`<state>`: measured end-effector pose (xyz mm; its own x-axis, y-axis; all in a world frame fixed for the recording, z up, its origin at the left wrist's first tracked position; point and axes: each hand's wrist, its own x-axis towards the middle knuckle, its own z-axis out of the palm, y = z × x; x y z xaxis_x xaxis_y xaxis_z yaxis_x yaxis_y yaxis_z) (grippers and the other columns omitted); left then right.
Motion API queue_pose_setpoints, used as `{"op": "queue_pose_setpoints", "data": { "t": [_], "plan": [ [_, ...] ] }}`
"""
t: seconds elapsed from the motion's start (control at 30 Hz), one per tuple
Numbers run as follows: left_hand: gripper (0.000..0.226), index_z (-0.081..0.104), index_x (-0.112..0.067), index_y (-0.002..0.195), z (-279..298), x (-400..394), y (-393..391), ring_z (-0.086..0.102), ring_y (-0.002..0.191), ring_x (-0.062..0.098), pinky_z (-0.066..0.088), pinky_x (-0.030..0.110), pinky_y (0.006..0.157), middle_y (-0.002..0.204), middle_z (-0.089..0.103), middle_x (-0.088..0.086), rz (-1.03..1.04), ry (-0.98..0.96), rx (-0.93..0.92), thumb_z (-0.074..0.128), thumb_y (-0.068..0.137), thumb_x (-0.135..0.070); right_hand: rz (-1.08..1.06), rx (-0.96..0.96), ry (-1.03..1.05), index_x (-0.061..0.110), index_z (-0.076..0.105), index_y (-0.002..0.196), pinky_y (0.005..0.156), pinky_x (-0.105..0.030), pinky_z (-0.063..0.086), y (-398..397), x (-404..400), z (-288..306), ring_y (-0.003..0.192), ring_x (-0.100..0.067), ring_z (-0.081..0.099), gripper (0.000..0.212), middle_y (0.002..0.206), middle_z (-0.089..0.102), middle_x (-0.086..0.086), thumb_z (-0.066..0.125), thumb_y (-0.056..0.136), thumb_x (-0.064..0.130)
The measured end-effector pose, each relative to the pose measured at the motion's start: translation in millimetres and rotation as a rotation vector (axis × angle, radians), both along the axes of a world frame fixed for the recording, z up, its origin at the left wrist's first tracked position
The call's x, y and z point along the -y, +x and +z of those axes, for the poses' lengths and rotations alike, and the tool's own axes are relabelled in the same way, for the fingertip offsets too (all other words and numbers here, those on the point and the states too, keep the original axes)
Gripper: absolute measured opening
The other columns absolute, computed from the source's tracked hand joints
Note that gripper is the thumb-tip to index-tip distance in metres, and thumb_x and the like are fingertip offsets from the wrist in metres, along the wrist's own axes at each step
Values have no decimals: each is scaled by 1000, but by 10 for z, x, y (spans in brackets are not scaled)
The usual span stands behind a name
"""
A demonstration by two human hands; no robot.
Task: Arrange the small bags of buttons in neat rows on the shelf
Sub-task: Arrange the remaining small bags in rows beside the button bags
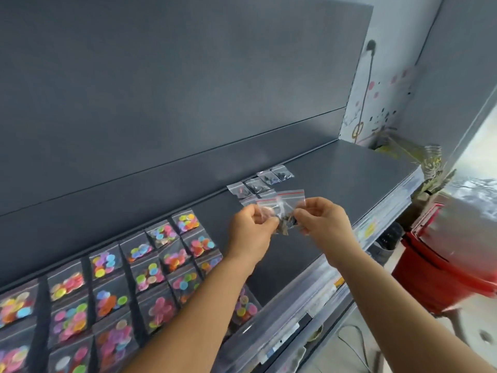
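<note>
Dark grey metal shelf [336,184] with a matching back panel fills the view. On its left part lie neat rows of small clear plastic bags of bright multicoloured buttons [150,275]. Above the shelf's middle, the left hand [251,232] and right hand [324,223] each pinch a small bunch of clear red-striped zip bags of dark buttons [281,211], both grips closed on it. Just behind, four clear bags of dark buttons [259,183] lie in a row by the back panel. A blurred red bucket [443,265] stands at the right.
</note>
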<state>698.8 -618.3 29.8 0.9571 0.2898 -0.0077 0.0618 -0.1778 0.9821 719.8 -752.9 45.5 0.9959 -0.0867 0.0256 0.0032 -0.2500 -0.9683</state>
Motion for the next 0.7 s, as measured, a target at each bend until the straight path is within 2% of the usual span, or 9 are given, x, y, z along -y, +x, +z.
{"op": "queue_pose_setpoints", "data": {
  "t": [0.23,0.4,0.5,0.63,0.7],
  "plan": [
    [5,61,-9,80,-168,47,638,62,69,21,55,44,74,77,69,8,53,4,-32,66,77,-9,-26,2,-40,20,64,75,68,-39,53,667,115,-126,59,-16,58,14,68,67,-1,63,82,8],
    [11,58,-12,89,-239,74,1036,59,68,20,47,29,65,73,65,1,136,62,-54,62,80,-6,-1,-2,-93,19,65,81,71,-39,54,1224,240,-215,62,-16,59,7,71,68,2,62,81,12],
    [15,56,-16,93,-262,206,1292,60,78,21,48,29,70,72,64,-6,216,162,-63,62,81,-9,56,0,-139,21,62,80,66,-34,50,1586,347,-282,64,-17,59,8,71,67,5,63,81,13],
    [22,54,-18,106,-286,482,1615,60,80,18,48,27,67,87,68,-2,332,268,-119,59,85,-11,166,-3,-256,23,60,86,69,-32,51,2052,505,-380,74,-17,63,8,80,68,6,62,81,17],
    [23,52,-18,106,-295,636,1738,62,83,22,51,31,71,90,65,-1,378,310,-145,59,85,-10,249,-6,-309,21,59,92,72,-30,50,2225,567,-425,80,-18,64,11,85,68,6,61,82,18]
  ]
}}
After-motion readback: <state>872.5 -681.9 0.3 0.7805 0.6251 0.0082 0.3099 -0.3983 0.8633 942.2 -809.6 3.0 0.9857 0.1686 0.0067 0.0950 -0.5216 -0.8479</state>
